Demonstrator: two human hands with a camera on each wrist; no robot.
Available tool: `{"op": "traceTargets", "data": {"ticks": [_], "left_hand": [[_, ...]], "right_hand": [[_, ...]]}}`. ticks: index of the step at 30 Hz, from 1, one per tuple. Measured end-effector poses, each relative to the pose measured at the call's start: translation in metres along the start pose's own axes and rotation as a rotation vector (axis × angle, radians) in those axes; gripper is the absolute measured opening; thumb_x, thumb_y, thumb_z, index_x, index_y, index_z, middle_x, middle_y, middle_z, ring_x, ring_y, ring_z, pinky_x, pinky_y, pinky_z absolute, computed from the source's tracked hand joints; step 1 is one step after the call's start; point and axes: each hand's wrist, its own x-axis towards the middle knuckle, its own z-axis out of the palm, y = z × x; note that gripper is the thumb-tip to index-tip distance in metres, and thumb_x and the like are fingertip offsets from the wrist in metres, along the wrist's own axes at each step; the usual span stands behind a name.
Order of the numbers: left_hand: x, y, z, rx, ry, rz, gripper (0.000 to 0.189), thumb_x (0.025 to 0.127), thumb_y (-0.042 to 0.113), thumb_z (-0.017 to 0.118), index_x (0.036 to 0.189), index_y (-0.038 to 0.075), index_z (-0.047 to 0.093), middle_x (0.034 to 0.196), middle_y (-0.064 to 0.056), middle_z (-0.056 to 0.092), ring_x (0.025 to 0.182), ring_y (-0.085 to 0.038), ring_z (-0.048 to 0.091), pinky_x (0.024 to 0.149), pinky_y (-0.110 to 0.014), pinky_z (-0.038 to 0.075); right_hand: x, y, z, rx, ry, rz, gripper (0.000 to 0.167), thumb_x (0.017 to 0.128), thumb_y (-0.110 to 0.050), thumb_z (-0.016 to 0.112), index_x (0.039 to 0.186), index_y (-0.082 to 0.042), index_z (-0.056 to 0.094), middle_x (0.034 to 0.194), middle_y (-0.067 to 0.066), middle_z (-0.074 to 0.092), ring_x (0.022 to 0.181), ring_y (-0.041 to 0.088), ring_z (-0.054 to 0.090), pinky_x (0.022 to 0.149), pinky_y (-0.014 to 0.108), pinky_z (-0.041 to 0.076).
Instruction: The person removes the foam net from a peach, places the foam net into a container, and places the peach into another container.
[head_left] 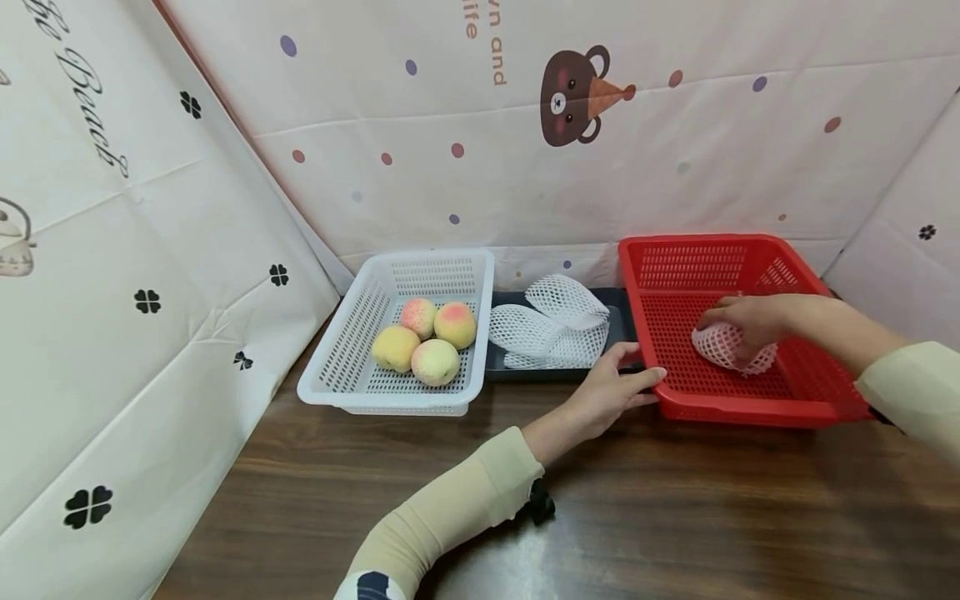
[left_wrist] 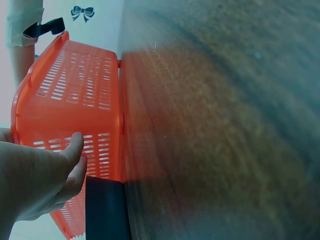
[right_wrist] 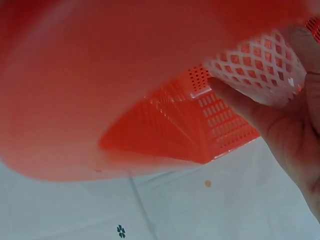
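Observation:
In the head view my right hand [head_left: 746,323] reaches inside the red basket [head_left: 750,408]. It grips a white foam fruit net [head_left: 720,346]. Red shows through the mesh of the foam net [right_wrist: 260,62] in the right wrist view; whether fruit sits inside cannot be told. My left hand [head_left: 611,392] touches the red basket's near left corner from outside, thumb at the rim. Lightly bent fingers [left_wrist: 75,172] lie against the slotted outer wall in the left wrist view.
A white basket [head_left: 322,396] at left holds several peaches [head_left: 435,362]. Between the baskets, a dark tray [head_left: 498,375] carries several white foam nets [head_left: 555,329]. The brown wooden table [head_left: 675,517] meets a printed cloth [head_left: 465,200] behind.

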Motion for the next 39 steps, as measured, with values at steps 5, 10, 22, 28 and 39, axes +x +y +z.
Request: {"op": "traceTargets", "data": {"ticks": [5, 10, 22, 28, 39], "left_hand": [[0.0, 0.0, 0.0, 0.004, 0.003, -0.001, 0.042, 0.097, 0.001, 0.067, 0.135, 0.007, 0.052, 0.129, -0.006, 0.052, 0.118, -0.034, 0.063, 0.094, -0.045, 0.057], [-0.001, 0.0, 0.001, 0.008, 0.003, 0.003, 0.042, 0.097, 0.001, 0.067, 0.135, 0.008, 0.052, 0.128, -0.005, 0.052, 0.118, -0.033, 0.063, 0.095, -0.044, 0.057], [0.0, -0.001, 0.0, -0.006, 0.009, -0.004, 0.039, 0.096, 0.001, 0.067, 0.132, 0.011, 0.053, 0.129, -0.007, 0.052, 0.117, -0.032, 0.063, 0.094, -0.044, 0.057], [0.001, -0.001, 0.0, -0.01, 0.006, -0.007, 0.041, 0.096, 0.001, 0.067, 0.134, 0.008, 0.052, 0.128, -0.005, 0.052, 0.12, -0.034, 0.062, 0.095, -0.045, 0.057], [0.001, 0.0, 0.0, -0.027, 0.007, -0.004, 0.038, 0.096, -0.001, 0.067, 0.13, 0.012, 0.054, 0.129, -0.007, 0.051, 0.114, -0.029, 0.064, 0.095, -0.044, 0.057]], "right_hand": [[0.002, 0.001, 0.001, -0.012, 0.017, 0.002, 0.069, 0.07, -0.013, 0.093, 0.131, -0.009, 0.062, 0.133, 0.03, 0.053, 0.117, 0.05, 0.053, 0.08, 0.057, 0.059], [0.0, 0.002, 0.0, -0.024, 0.065, 0.019, 0.072, 0.066, -0.02, 0.095, 0.13, -0.011, 0.063, 0.13, 0.026, 0.057, 0.111, 0.043, 0.058, 0.081, 0.062, 0.057], [-0.016, 0.0, -0.011, -0.003, 0.252, -0.005, 0.066, 0.073, -0.022, 0.09, 0.13, -0.009, 0.059, 0.123, 0.022, 0.059, 0.101, 0.034, 0.06, 0.073, 0.048, 0.06], [-0.019, -0.004, -0.012, 0.007, 0.296, -0.017, 0.066, 0.076, -0.028, 0.089, 0.132, -0.009, 0.059, 0.126, 0.023, 0.057, 0.103, 0.036, 0.06, 0.072, 0.048, 0.059], [-0.027, -0.018, -0.018, 0.004, 0.373, -0.006, 0.075, 0.071, -0.03, 0.093, 0.134, -0.009, 0.059, 0.131, 0.025, 0.057, 0.108, 0.041, 0.059, 0.074, 0.053, 0.06]]}}
